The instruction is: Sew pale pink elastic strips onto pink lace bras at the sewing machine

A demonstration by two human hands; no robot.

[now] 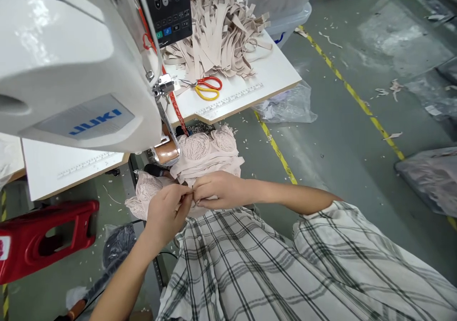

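A pale pink lace bra (194, 147) hangs in folds beside the sewing machine's cylinder arm (166, 152), just in front of my body. More of its lace (148, 187) spreads out on the left. My left hand (167, 211) is closed, thumb and fingers pinched on the bra's fabric. Opposite it, my right hand (223, 190) is closed too, its fingertips meeting those of the left over the cloth. The exact bit of fabric between the fingertips is mostly hidden. Above the hands on the left stands the white sewing machine head (78, 73).
Behind the machine, a white table (246, 99) carries a heap of beige strips (221, 35) and scissors (208, 88) with red and yellow handles. A control panel (167, 11) hangs over it. A red stool (46, 240) is at left; plastic bags (289, 104) lie on the floor.
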